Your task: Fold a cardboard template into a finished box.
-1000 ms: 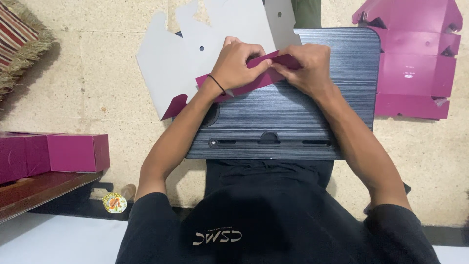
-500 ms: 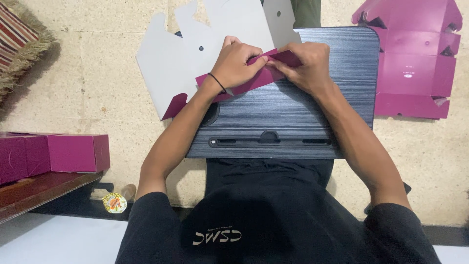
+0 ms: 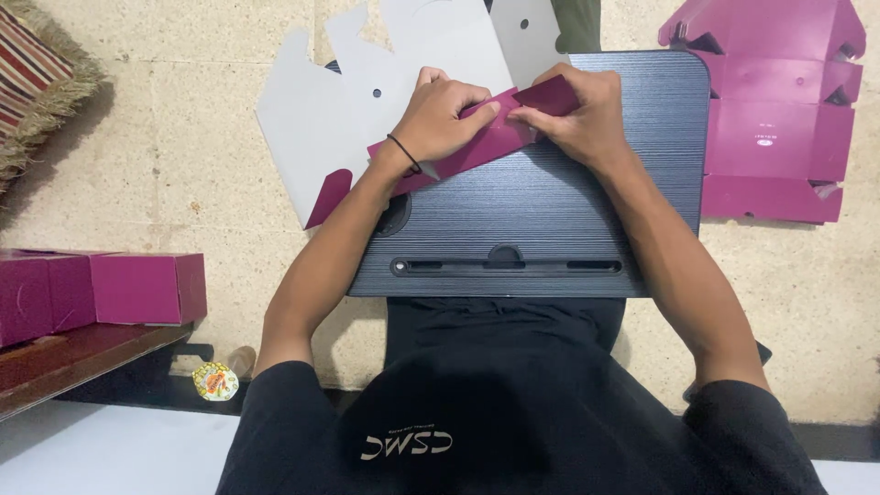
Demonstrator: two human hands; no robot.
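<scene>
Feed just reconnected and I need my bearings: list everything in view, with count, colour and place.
Flat die-cut cardboard box blank: one, grey with magenta face, under both hands.
Dark ribbed lap desk: one, blue-grey, centre.
Unfolded magenta cardboard blank: one, floor, upper right.
Assembled magenta boxes: at least two, left, on wooden ledge.
Striped fringed cushion: one, upper left.
Small round colourful object: one, floor.
Left hand, right hand: pressing folded flap.

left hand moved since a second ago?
No. The left hand presses the magenta card blank at the same spot against the dark lap desk's top edge.
</scene>
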